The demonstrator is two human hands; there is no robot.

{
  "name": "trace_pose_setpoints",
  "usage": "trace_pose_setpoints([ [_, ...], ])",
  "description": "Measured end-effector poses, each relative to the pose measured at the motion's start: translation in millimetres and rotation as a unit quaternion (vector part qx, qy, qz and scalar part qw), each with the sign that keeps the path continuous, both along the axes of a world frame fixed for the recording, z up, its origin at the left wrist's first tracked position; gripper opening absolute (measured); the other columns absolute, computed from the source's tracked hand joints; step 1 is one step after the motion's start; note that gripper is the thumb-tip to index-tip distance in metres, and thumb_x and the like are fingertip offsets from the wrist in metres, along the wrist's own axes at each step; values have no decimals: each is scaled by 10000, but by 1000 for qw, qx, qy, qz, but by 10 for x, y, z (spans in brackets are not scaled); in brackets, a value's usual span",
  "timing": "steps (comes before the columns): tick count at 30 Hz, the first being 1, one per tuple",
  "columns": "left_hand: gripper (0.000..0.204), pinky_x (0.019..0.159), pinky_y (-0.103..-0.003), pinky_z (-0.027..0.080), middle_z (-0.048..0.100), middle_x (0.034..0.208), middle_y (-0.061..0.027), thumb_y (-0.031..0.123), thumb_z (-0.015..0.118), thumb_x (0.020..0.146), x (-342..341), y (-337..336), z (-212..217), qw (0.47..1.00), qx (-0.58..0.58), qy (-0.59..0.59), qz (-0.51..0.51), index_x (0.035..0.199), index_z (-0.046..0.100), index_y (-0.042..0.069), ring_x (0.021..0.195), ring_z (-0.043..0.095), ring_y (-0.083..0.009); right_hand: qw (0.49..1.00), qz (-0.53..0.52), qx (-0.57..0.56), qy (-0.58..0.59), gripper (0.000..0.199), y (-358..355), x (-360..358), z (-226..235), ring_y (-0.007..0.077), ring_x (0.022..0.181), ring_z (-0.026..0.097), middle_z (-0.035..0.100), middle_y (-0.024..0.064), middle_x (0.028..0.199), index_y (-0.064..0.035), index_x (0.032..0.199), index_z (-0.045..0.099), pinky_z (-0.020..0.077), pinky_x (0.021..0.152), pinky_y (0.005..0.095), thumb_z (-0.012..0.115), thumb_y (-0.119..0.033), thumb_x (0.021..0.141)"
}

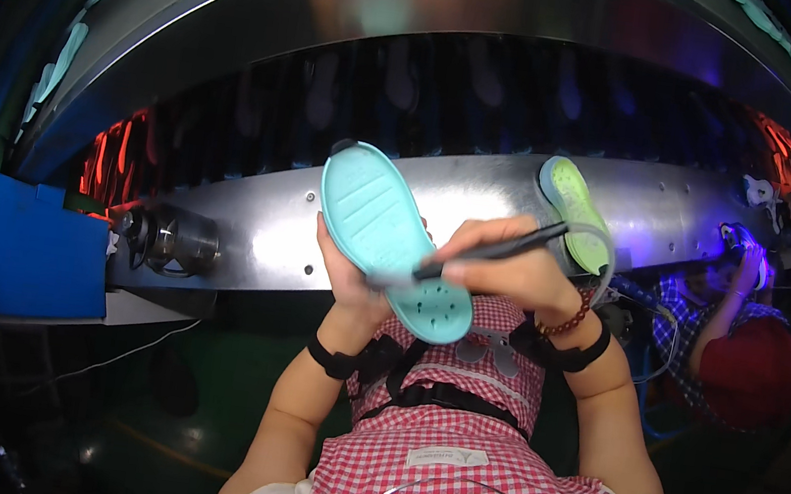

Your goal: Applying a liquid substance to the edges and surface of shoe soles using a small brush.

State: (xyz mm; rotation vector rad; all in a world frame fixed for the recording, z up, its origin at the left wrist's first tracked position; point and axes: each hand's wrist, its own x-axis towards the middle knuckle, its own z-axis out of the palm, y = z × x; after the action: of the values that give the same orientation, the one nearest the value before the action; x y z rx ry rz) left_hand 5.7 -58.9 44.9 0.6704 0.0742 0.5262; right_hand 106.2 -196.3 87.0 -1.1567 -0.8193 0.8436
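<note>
My left hand (351, 281) is closed round the near left side of a turquoise shoe sole (375, 209), held up tilted over the metal ledge. The sole has a raised rim, ridges across its wider part and small dark holes toward its lower end. My right hand (513, 267) grips a black-handled brush (505, 249) with a pale hose at its back end. The blurred brush tip lies over the middle of the sole, near my left hand. To the right of my right hand, a yellow-green shoe sole (576, 206) rests on the ledge.
A shiny metal ledge (259, 219) runs across in front of me, beside a dark conveyor (395, 97) carrying several soles. A clear jar-like container (176, 243) stands at the left by a blue box (26, 248). A co-worker (750, 364) works at the right.
</note>
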Motion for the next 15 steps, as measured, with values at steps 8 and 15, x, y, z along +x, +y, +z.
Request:
trace_pose_setpoints([
  [8, 783, 744, -413, 478, 563, 977, -177, 669, 94, 812, 37, 312, -75, 997, -54, 38, 32, 1199, 436, 81, 843, 566, -296, 982, 81, 56, -162, 231, -84, -4, -56, 156, 766, 608, 639, 77, 850, -51, 925, 668, 471, 728, 232, 705, -53, 697],
  [15, 826, 688, -416, 480, 540, 928, -191, 707, 132, 790, 26, 408, 105, 995, 19, -38, 91, 1212, 433, 64, 772, 561, -295, 982, 67, 78, -157, 235, -171, -3, -78, 161, 797, 610, 637, 83, 862, -41, 932, 665, 478, 729, 259, 686, -16, 699],
])
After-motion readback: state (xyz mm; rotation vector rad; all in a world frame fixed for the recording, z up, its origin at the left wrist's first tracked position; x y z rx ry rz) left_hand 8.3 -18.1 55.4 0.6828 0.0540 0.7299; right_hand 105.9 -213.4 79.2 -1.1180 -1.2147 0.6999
